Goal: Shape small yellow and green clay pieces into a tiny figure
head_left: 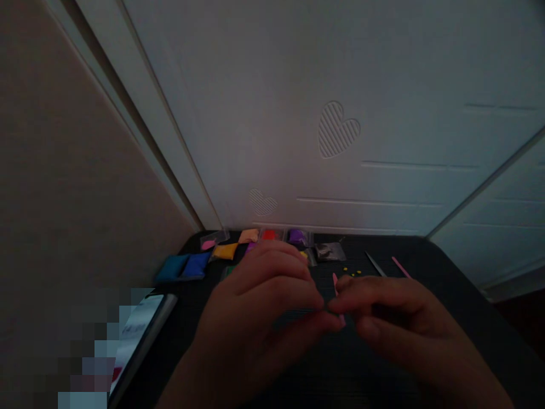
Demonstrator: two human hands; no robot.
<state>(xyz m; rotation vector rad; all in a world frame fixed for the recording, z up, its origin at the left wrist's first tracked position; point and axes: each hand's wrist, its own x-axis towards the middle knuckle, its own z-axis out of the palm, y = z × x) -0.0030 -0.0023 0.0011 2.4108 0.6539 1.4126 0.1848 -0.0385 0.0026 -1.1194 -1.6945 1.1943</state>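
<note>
At the far left, a phone with a lit screen [138, 335] lies near the edge of a black, ribbed desk [451, 307]. Behind it sit a flat teal packet [171, 268] and, just beside it, a blue packet [196, 265]. Next come a clear plastic bag with a pink lump in it [208, 245], an orange-yellow packet [225, 251] and a peach packet [249, 236].

The left hand [264, 301] is raised in the middle, curled, its thumb and forefinger tips close but apart, partly covering the packets behind. Past it show a red packet [269, 234], a purple packet [296, 236] and a clear bag with dark contents [328, 251].

A slim pink tool [335, 278] lies on the desk behind the meeting fingertips, partly hidden by them. Small yellow bits [345, 269] are scattered beyond.

The right hand [400, 318] is bent inward, its forefinger tip at the left fingertips; whether either hand pinches something small there, I cannot tell. Behind it lie a pointed silvery tool [374, 263] and a thin pink stick [401, 267].
</note>
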